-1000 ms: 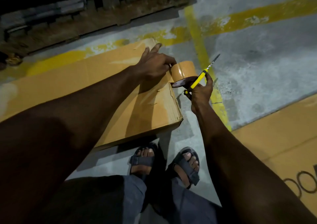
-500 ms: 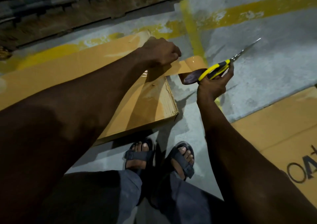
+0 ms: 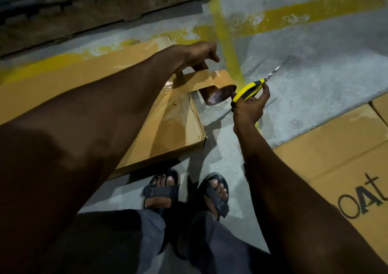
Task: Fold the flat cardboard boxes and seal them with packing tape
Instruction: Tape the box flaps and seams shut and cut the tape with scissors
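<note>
Two grips: left fingers [image 3: 210, 55] pinch tape [image 3: 212, 81], right fingers [image 3: 265, 91] clamp scissors [image 3: 249, 90] (flat cardboard [image 3: 336, 147] beside).

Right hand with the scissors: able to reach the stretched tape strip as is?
Probably yes. The brown tape strip hangs free right beside the right hand; nothing lies between, though the yellow-handled scissors point away and need turning.

matt brown cardboard box [image 3: 88, 80], glossy tape [image 3: 212, 80], rough concrete floor [image 3: 315, 49], metal-bladed plastic-handled scissors [image 3: 249, 90]

A strip from the brown tape roll [image 3: 218, 94] stretches onto the flat cardboard box [image 3: 178, 124].
</note>
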`<state>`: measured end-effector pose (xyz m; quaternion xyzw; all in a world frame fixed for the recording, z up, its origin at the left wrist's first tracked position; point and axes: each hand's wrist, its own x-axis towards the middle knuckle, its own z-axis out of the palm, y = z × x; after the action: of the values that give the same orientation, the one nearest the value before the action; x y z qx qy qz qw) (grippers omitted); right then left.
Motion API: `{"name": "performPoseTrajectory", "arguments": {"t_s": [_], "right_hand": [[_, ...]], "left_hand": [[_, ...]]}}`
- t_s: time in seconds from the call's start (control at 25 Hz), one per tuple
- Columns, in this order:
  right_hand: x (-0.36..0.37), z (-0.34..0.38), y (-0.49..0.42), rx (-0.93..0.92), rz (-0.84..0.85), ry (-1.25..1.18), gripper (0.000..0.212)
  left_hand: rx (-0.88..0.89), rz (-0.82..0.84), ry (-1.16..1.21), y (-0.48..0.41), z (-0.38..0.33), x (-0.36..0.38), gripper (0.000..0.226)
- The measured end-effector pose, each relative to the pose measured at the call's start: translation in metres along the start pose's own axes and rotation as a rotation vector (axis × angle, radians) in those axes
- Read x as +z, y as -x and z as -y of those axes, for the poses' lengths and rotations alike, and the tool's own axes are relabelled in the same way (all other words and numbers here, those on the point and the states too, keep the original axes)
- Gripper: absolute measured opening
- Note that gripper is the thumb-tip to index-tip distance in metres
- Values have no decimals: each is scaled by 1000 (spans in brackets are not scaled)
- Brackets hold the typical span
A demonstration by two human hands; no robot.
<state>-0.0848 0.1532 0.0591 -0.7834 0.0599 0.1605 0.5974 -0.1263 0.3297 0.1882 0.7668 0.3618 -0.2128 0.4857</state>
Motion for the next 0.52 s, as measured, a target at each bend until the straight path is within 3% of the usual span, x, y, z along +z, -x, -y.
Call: {"name": "performPoseTrajectory", "arguments": {"t_s": [0.08, 0.16, 0.24, 0.4, 0.52], "right_hand": [[-20, 2, -2, 71, 161, -79, 90], [-43, 12, 9, 121, 338, -145, 71], [-64, 22, 29, 61, 499, -49, 58], [-90, 40, 61, -21, 832, 141, 52], [-100, 42, 78, -23, 990, 214, 58]], "left_hand": [[44, -8, 68, 0, 3, -2, 50], [61, 6, 101, -1, 6, -4, 51], [53, 36, 108, -2, 9, -2, 56], [94, 20, 177, 8, 7, 3, 54], [115, 5, 238, 14, 8, 4, 56]]}}
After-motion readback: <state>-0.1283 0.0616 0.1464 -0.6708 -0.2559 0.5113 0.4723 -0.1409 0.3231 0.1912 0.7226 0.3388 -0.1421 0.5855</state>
